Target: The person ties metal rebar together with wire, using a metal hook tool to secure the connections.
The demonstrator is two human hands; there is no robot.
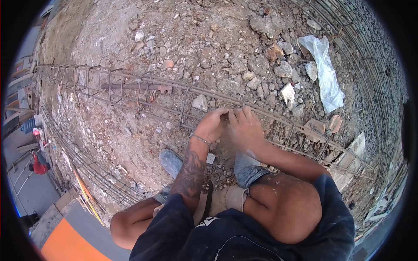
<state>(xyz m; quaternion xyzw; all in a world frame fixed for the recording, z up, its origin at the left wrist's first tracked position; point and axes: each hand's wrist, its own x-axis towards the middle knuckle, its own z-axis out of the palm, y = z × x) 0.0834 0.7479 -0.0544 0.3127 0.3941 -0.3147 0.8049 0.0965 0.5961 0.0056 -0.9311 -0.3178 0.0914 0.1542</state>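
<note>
A long rusty rebar cage [185, 93], made of thin bars with square stirrups, runs across the ground in front of me. My left hand [210, 125] is closed at its upper bar, thumb and fingers pinched together; whatever lies between them is hidden. Right beside it, my right hand [246, 127] has its fingers bent over the same bar, pressed against the steel. Between the two hands the cage is partly covered. Below them my boots [170, 162] stand on the rubble as I squat.
Clear plastic sheeting [324, 71] lies among broken stones at the upper right. More rebar cages [370, 65] curve along the right side, and another rebar cage [82, 158] lies at the left. A rusty metal piece [130, 86] sits behind the near cage. A red item [40, 163] is far left.
</note>
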